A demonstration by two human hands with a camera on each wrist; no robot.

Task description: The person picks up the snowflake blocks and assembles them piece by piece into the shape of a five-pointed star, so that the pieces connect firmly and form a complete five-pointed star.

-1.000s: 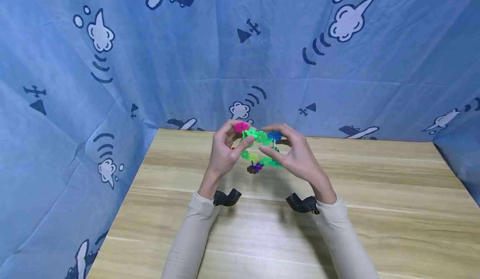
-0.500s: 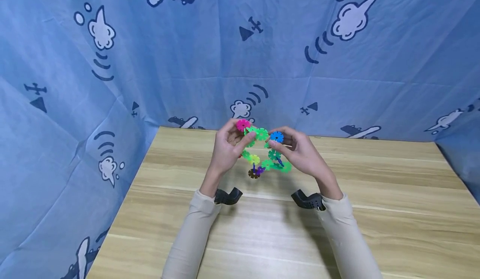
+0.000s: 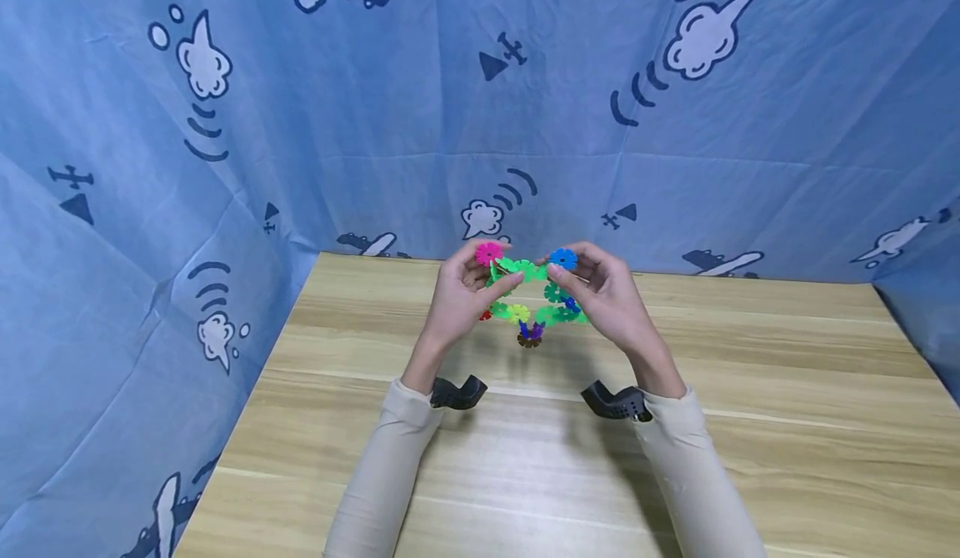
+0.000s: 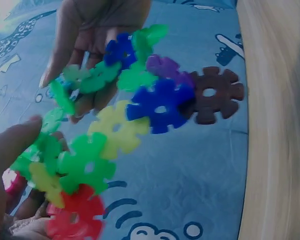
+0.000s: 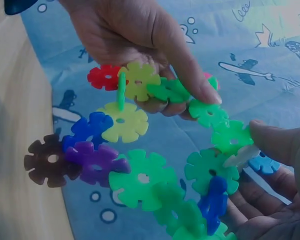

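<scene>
A closed loop of slotted flower-shaped plastic discs hangs above the table between both hands. My left hand (image 3: 459, 299) pinches green discs at its upper left, beside a pink disc (image 3: 489, 253). At the upper right, my right hand (image 3: 611, 299) pinches the loop beside a blue disc (image 3: 562, 258); in the right wrist view the thumb touches a green disc (image 5: 232, 134) near a whitish disc (image 5: 240, 157). A brown disc (image 4: 225, 95) sticks out at the bottom, joined with purple and blue ones. A red disc (image 4: 85, 220) sits below the left hand.
The wood-grain table (image 3: 495, 475) spreads under both hands. A blue curtain (image 3: 450, 82) printed with planes and clouds stands behind and to the left. Black camera mounts (image 3: 459, 393) are worn on both wrists.
The right thumb and fingers have gone from spread apart to pinching the loop near the blue disc. The loop has opened wider, and its brown disc has swung to the right.
</scene>
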